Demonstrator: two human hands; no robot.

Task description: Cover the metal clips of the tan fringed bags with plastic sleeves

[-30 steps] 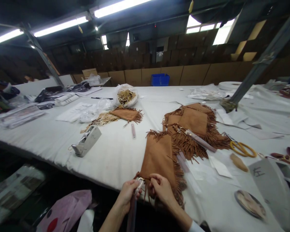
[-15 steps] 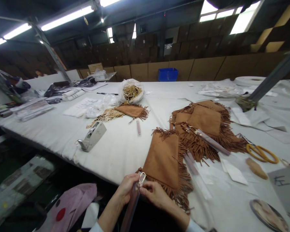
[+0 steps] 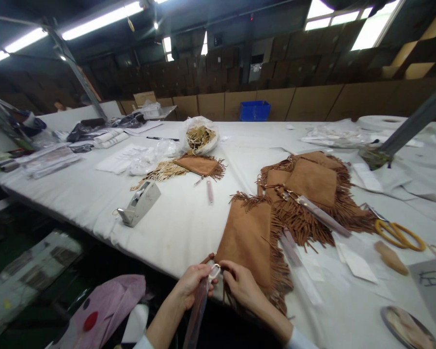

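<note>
A brown suede fringed bag (image 3: pixel 247 236) lies at the near edge of the white table (image 3: pixel 174 223). My left hand (image 3: pixel 191 286) is closed on a narrow clear plastic sleeve (image 3: pixel 195 320) that hangs down over the edge. My right hand (image 3: pixel 242 285) is pinched beside it, at the small metal clasp (image 3: pixel 214 271) on the bag's near corner. Both hands meet at that clasp, fingertips almost touching.
A pile of more fringed bags (image 3: pixel 312 189) lies to the right, with yellow-handled scissors (image 3: pixel 397 232) beyond. A grey tape dispenser (image 3: pixel 140 203) stands left. Another fringed piece (image 3: pixel 199 166) and a plastic bag of parts (image 3: pixel 199 135) are farther back. A pink bag (image 3: pixel 105 305) sits below.
The clasp, raised half a second ago, sits a little lower between my fingers now. My hands stayed together at the bag's corner. The camera view has shifted slightly.
</note>
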